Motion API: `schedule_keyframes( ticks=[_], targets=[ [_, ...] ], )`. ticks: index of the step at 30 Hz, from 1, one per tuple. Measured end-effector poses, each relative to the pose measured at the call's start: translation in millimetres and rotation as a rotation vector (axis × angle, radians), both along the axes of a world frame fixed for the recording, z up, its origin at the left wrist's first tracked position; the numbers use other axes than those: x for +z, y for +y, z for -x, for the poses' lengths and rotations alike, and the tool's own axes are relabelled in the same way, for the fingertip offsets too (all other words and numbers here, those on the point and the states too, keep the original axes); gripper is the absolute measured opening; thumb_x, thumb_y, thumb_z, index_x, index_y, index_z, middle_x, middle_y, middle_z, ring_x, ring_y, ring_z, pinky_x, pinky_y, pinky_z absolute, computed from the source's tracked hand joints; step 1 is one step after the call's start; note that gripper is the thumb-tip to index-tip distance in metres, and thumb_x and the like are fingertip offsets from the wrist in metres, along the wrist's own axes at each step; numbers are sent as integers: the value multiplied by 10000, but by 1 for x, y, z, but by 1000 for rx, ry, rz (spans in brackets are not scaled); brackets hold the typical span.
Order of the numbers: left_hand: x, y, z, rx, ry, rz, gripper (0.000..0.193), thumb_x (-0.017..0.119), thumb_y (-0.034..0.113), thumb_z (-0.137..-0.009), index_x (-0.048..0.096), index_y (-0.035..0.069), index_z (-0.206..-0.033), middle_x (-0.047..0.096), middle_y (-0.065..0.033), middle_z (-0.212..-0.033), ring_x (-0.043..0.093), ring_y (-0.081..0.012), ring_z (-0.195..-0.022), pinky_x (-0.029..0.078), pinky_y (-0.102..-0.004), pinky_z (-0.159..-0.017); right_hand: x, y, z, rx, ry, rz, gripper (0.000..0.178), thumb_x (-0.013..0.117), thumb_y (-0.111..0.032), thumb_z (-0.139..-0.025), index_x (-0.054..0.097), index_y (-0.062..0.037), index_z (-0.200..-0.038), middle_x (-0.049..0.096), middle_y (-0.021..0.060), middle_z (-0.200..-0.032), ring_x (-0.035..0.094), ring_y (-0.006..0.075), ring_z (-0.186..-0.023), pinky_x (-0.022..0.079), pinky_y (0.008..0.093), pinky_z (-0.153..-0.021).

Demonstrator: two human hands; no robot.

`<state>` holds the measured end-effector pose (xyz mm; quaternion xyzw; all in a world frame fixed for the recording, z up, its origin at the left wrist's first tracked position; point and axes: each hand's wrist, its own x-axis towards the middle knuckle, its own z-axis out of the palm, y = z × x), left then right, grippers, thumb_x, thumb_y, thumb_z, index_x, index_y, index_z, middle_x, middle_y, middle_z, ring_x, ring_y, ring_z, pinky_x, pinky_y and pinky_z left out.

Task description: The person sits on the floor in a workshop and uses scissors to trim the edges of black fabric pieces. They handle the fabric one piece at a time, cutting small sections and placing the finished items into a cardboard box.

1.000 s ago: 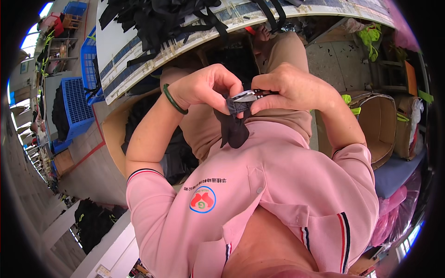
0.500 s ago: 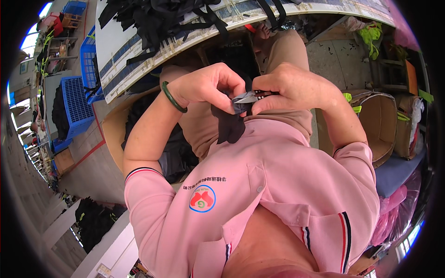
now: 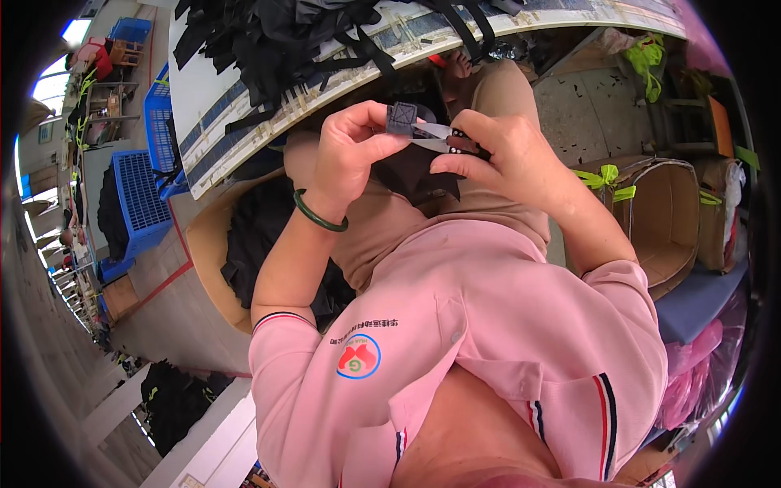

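Over my lap, my left hand (image 3: 350, 153) pinches a dark strap end (image 3: 401, 119) with a stitched, boxed cross on it. A black fabric piece (image 3: 411, 172) hangs below those fingers. My right hand (image 3: 506, 154) is closed round small thread snips (image 3: 440, 147), their handles mostly hidden in the palm. The two silver blades stand apart and point left, their tips at the lower edge of the strap end, by my left thumb. Whether they touch the strap, I cannot tell. A dark green bangle (image 3: 319, 213) circles my left wrist.
Ahead, a worktable (image 3: 213, 150) carries a heap of black straps (image 3: 268, 45), some hanging over its edge. An open carton (image 3: 207, 268) with black pieces is left of my legs. Another carton (image 3: 663, 220) stands right. Blue crates (image 3: 138, 199) are far left.
My left hand has turned and risen, bringing the stitched strap end into sight. The snips' blades, close together before, are now spread. My right hand has shifted slightly.
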<state>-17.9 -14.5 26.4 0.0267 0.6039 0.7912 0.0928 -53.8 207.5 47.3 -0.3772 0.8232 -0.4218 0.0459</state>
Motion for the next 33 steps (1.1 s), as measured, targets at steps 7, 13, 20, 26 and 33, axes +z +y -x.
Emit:
schedule_keyframes(
  ticks=[7, 13, 20, 26, 33],
  targets=[
    [7, 5, -4, 54, 120, 1, 175, 599, -60, -744, 628, -38, -916, 669, -142, -986, 640, -181, -914, 503, -303, -856, 4, -7, -1, -10, 75, -18, 407, 718, -406, -778, 551, -35, -770, 629, 78, -635, 603, 292, -537, 469, 373, -499],
    [6, 5, -6, 62, 133, 37, 150, 626, -74, -744, 638, -25, -885, 664, -108, -966, 621, -161, -889, 478, -297, -853, 5, -4, 1, -7, -98, -4, 412, 719, -395, -785, 556, -19, -745, 596, 122, -609, 589, 322, -558, 448, 386, -518],
    [6, 6, -6, 66, 129, 23, 150, 648, -72, -738, 643, -9, -874, 656, -80, -937, 610, -144, -866, 468, -288, -838, 3, -2, 4, 2, -173, 15, 415, 719, -393, -789, 558, -13, -737, 566, 138, -587, 553, 327, -532, 421, 386, -513],
    [1, 7, -7, 40, 181, 14, 129, 647, -92, -775, 640, -35, -890, 661, -89, -965, 603, -120, -873, 486, -266, -808, 5, -4, 4, 7, -121, -3, 415, 706, -405, -795, 553, -21, -757, 593, 124, -615, 584, 327, -567, 443, 388, -529],
    [3, 9, -9, 13, 187, 20, 127, 645, -89, -774, 646, -34, -888, 660, -91, -974, 602, -127, -879, 484, -270, -815, 9, -9, 3, 22, 21, -47, 382, 682, -399, -812, 540, -46, -770, 614, 94, -627, 610, 305, -583, 468, 394, -530]
  ],
)
